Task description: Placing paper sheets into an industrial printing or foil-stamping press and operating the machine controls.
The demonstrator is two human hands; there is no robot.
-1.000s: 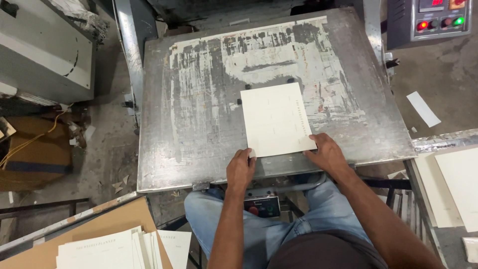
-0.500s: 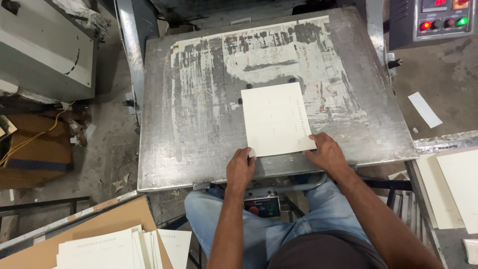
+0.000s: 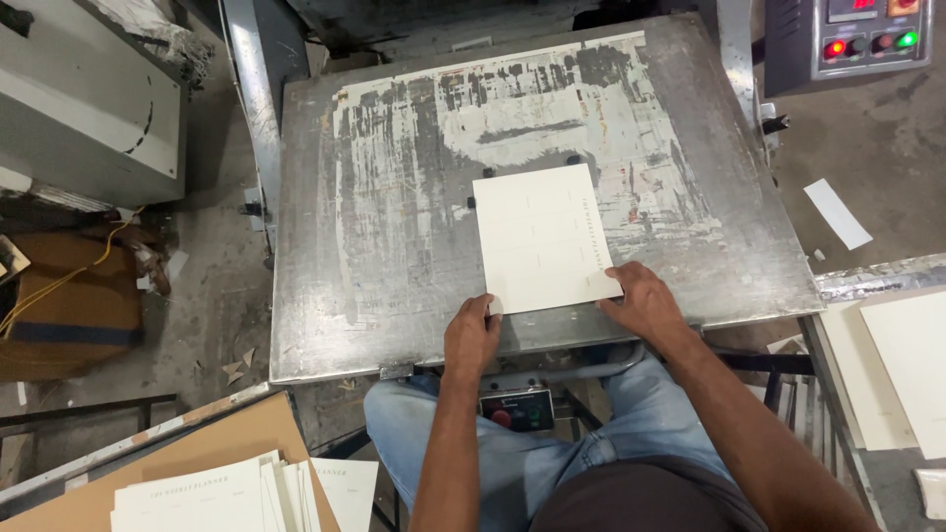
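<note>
**A:** Both hands on the sheet?

**B:** Yes. My left hand [image 3: 471,337] sits at the near-left corner of the cream card sheet [image 3: 541,239], fingers curled loosely with the tips against the edge, not clamped around anything. My right hand [image 3: 642,303] lies flat on the near-right corner, fingers spread and pressing down.

**A:** Where's the sheet?

**B:** Lying flat on the worn metal plate [image 3: 394,246], right of centre, near edge close to the plate's front rim. Far edge butts up near two small dark stops [image 3: 572,159].

**A:** Anything moved in the last second?

**B:** Nothing I can see. Sheet and both hands match the earlier views. I read that as the sheet seated and only being held steady.

**A:** Surroundings?

**B:** Control panel with red and green lamps [image 3: 867,44] at far right. Stack of printed sheets [image 3: 212,493] on brown board, near left.
</note>
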